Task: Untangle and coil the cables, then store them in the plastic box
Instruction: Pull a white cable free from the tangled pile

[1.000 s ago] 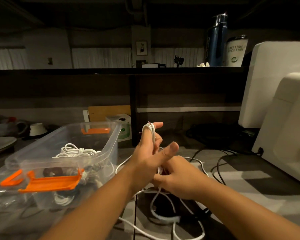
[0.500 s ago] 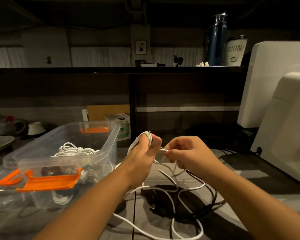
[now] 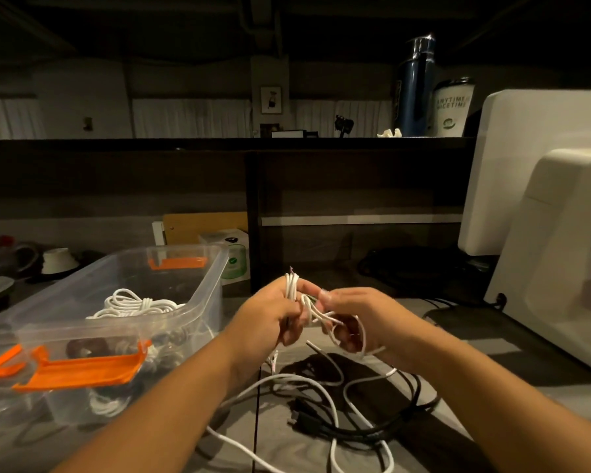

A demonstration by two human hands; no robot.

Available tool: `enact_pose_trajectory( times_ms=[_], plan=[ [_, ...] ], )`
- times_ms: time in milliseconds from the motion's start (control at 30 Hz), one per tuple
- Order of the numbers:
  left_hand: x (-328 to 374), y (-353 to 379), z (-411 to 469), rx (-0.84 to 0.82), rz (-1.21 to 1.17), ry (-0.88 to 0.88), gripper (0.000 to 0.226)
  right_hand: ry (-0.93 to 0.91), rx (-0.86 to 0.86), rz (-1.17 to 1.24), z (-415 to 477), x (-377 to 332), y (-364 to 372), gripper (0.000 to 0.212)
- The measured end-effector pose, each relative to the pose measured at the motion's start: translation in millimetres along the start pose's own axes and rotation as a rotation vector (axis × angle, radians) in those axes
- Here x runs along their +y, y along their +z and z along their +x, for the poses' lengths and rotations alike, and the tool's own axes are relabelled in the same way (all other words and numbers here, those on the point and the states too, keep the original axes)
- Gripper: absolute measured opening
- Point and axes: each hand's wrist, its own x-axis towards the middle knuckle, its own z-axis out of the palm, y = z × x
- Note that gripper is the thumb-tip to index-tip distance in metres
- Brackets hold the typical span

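Fingers of left hand (image 3: pixel 270 320) were curled round coiled white cable (image 3: pixel 291 285), loops poking up. Right hand (image 3: pixel 360 319) pinched a strand, touching the coil's right side. Slack trailed near, onto table (image 3: pixel 464 339), over black cable (image 3: pixel 362 433). Plastic box (image 3: pixel 203 302) sat left of hands, coiled cables (image 3: pixel 130 303) inside

Both forearms reach forward; left hand (image 3: pixel 270 322) and right hand (image 3: pixel 359 319) close together, both gripping white cable (image 3: pixel 291 285)

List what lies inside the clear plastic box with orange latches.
Inside the clear plastic box, a coiled white cable bundle sits on top, darker coils below. The orange latch and murky walls hide the rest.
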Motion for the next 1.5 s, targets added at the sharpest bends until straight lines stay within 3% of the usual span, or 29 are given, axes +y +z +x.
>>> enact_pose_trajectory(
  times_ms=[67,133,167,233,367,433,567,667,867,967,1100,1167,1267,1367,1500],
  plan=[
    [0,-1,2,0.046,0.038,0.013,0.033,-0.034,0.021,-0.100,1,2,4,0.022],
    [0,-1,3,0.069,0.075,-0.001,0.033,-0.202,0.261,-0.408,2,3,8,0.005],
    [-1,-1,4,0.082,0.082,-0.014,0.034,-0.297,0.369,-0.489,1,2,9,0.007],
    [-2,-1,4,0.116,0.113,-0.026,0.032,-0.408,0.393,-0.415,-2,-3,9,0.005],
    [-4,0,3,0.158,0.245,-0.011,0.019,-0.323,0.139,-0.354,-9,-6,22,0.020],
    [-6,1,1,0.122,0.302,0.011,0.017,-0.316,0.167,-0.450,-8,-5,28,0.020],
    [-3,4,-2,0.100,0.467,0.091,0.013,-0.247,0.197,-0.296,-7,-7,27,0.016],
    [-3,6,-2,0.099,0.538,0.120,0.009,-0.225,0.284,-0.409,-6,-7,26,0.017],
    [4,12,2,0.173,0.443,0.145,0.014,-0.125,0.347,0.000,-5,-9,21,0.028],
    [3,8,1,0.219,0.423,0.138,0.013,-0.108,0.216,0.116,-7,-10,14,0.029],
    [1,1,0,0.271,0.458,0.149,0.014,0.042,-0.170,0.315,-9,-14,0,0.026],
    [0,1,0,0.275,0.493,0.150,0.015,0.108,-0.282,0.410,-10,-14,-3,0.029],
    [0,3,0,0.273,0.528,0.156,0.017,0.134,-0.381,0.387,-11,-12,-6,0.028],
    [0,0,1,0.305,0.515,0.150,0.019,0.094,-0.440,0.302,-11,-8,-12,0.044],
    [-5,-8,4,0.355,0.556,0.097,0.019,0.000,-0.417,0.301,-10,-5,-4,0.052]
  ],
)
